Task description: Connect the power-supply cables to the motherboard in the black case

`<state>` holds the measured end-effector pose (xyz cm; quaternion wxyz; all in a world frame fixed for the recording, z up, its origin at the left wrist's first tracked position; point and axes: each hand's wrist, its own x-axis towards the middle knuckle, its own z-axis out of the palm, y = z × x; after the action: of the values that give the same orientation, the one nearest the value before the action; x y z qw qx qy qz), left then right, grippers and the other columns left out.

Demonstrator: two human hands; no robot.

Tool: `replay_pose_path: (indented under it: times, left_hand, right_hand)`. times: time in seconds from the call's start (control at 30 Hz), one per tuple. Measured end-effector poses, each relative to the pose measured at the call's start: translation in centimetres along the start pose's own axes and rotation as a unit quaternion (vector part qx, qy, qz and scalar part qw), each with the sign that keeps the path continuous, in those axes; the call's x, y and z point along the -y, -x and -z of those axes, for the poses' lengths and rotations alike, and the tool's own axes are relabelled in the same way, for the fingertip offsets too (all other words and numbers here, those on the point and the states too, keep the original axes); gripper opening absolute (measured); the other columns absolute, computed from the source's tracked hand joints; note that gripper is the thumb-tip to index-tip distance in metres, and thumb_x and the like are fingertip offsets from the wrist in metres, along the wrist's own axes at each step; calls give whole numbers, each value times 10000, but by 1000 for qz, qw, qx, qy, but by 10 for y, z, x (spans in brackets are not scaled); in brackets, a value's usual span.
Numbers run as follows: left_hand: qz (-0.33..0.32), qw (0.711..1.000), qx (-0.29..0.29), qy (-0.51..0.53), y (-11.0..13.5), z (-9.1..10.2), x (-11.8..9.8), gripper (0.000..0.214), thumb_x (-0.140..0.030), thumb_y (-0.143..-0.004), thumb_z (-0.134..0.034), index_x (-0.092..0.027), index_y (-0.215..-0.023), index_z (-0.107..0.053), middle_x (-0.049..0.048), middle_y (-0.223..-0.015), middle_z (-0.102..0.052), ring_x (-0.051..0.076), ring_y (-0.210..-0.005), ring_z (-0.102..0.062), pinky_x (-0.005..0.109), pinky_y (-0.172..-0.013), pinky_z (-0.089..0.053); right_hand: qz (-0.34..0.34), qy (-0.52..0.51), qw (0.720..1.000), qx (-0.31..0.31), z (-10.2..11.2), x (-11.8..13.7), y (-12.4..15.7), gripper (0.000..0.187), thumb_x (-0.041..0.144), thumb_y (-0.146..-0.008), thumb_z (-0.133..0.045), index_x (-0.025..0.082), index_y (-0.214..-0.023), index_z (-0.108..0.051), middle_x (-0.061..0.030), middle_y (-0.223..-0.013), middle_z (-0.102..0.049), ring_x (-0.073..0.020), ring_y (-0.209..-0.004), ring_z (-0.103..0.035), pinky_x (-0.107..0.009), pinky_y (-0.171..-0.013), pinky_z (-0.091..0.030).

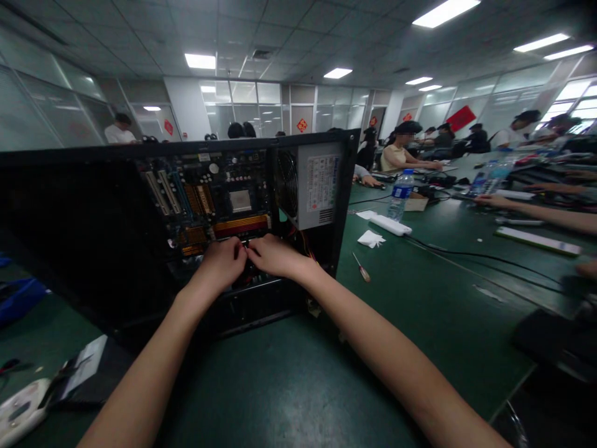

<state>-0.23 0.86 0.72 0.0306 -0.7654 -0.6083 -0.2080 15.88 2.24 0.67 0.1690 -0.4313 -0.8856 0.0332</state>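
Observation:
A black computer case (93,236) stands open-sided on the green table in front of me, its motherboard (221,171) and silver power supply (319,183) showing. Both hands reach inside, low on the board, below the red and yellow memory slots (242,225). My left hand (224,262) has its fingers curled closed and pressed together. Beside it, almost touching, my right hand (270,254) is closed in a pinch. Whatever lies between the fingertips is hidden. Coloured power wires (308,246) hang below the power supply, behind my right wrist.
Right of the case lie a screwdriver (361,267), a crumpled tissue (371,239), a white power strip (390,224) with black cable, and a water bottle (401,194). A white device (23,410) sits at lower left near a blue bin (21,302). Several people work at tables beyond.

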Motion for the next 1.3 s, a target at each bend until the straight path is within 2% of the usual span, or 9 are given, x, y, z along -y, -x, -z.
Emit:
replay_pose_path:
  times: [0.2,0.37,0.5,0.63,0.8,0.93,1.3]
  left_hand:
    - [25,999,3,-29,-3,-3,-1,256,-278,-941,-413,-177,-827,-619,125,-856,-721,255,-793,-660,326,-659,-349]
    - [6,999,22,27,-3,-9,7,210,-318,-920,-447,-199,-825,-592,88,-841,-715,243,-804,-663,307,-671,-368]
    - [-7,999,13,47,-2,-9,8,189,-324,-915,-453,-205,-850,-585,74,-835,-709,234,-786,-659,301,-670,-375]
    - [-8,998,5,65,-1,-6,6,188,-317,-912,-467,-200,-849,-601,70,-817,-711,229,-771,-661,301,-670,-380]
    - [-19,997,8,73,-1,-7,8,172,-302,-906,-473,-205,-859,-607,63,-827,-719,231,-785,-667,300,-681,-395]
    - [4,997,30,67,1,-8,6,144,-306,-856,-538,-204,-922,-616,58,-822,-711,238,-759,-661,298,-651,-383]
    - [18,995,39,91,-2,-6,10,63,-233,-841,-566,-202,-886,-595,49,-826,-697,218,-779,-642,290,-667,-378]
  right_hand:
    - [-16,5,1000,-8,0,1,2,386,304,-1043,-390,145,-1033,-741,-157,-1033,-759,-238,-908,-720,-285,-734,-458]
    - [-38,12,999,6,0,1,2,407,319,-1051,-373,132,-1070,-733,-181,-1045,-752,-252,-929,-724,-300,-743,-477]
    - [-38,12,999,0,-2,0,-1,410,300,-1050,-362,131,-1066,-736,-172,-1046,-754,-242,-938,-723,-295,-756,-478]
    - [-30,12,999,-20,-5,-2,-3,404,278,-1043,-360,137,-1048,-738,-159,-1032,-758,-240,-936,-719,-292,-745,-469]
    - [-22,8,1000,-4,-3,-1,-2,386,293,-1049,-378,136,-1086,-729,-157,-1063,-755,-233,-950,-717,-279,-756,-462]
    - [-4,-6,1000,5,-3,-1,0,398,319,-1064,-364,148,-1122,-719,-156,-1064,-757,-237,-968,-716,-274,-752,-454]
    - [-27,4,1000,5,-4,0,-2,399,329,-1047,-382,154,-1055,-741,-156,-1053,-759,-242,-942,-721,-287,-737,-460]
